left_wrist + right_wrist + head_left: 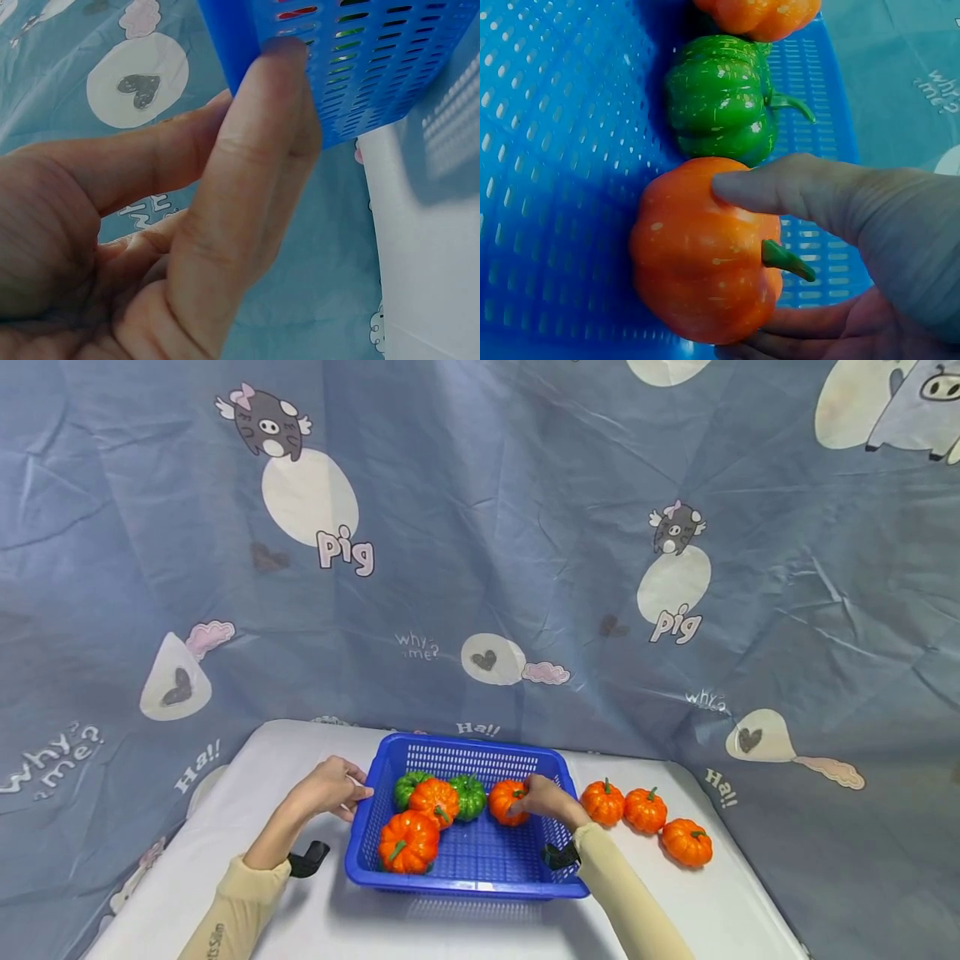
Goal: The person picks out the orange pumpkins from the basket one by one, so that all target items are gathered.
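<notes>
A blue plastic basket (480, 852) with slotted walls stands on the white table. My left hand (330, 789) pinches its left rim between thumb and fingers, as the left wrist view shows close up. Inside the basket, my right hand (546, 799) grips an orange pumpkin (705, 247), thumb on its top side and fingers around the far side, beside the green stem. A green pumpkin (720, 97) sits right next to it. To the left in the basket lie two more orange pumpkins, a large one (408, 842) and a smaller one (433, 802), and another green pumpkin (409, 787).
Three orange pumpkins lie in a slanting row on the table right of the basket: one near its wall (602, 802), a middle one (646, 811) and an outer one (687, 843). A blue cloth (465, 568) with pig prints hangs behind the white table (465, 935).
</notes>
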Demonstrator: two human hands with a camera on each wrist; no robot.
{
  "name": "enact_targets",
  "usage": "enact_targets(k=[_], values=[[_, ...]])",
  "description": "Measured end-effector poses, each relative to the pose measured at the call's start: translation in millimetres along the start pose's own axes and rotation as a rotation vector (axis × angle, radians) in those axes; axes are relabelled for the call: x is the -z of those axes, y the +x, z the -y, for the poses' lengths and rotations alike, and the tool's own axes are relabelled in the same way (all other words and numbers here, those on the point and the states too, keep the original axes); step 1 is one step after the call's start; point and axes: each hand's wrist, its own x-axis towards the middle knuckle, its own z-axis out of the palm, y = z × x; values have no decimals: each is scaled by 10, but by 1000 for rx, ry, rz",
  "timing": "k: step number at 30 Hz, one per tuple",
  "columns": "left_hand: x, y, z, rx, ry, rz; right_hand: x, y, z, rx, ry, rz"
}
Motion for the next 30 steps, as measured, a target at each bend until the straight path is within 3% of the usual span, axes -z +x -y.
enact_targets(k=[7,15,23,30], values=[[-6,-9,-1,12,1,1,-39,55,23,-1,5,12],[-3,-6,-13,-1,-8,3,-33,48,16,-4,3,-27],[2,-9,-14,11,-5,4,13,-105,62,39,26,-39],[10,-23,-23,-3,-21,15,190,-350,177,79,139,-53]])
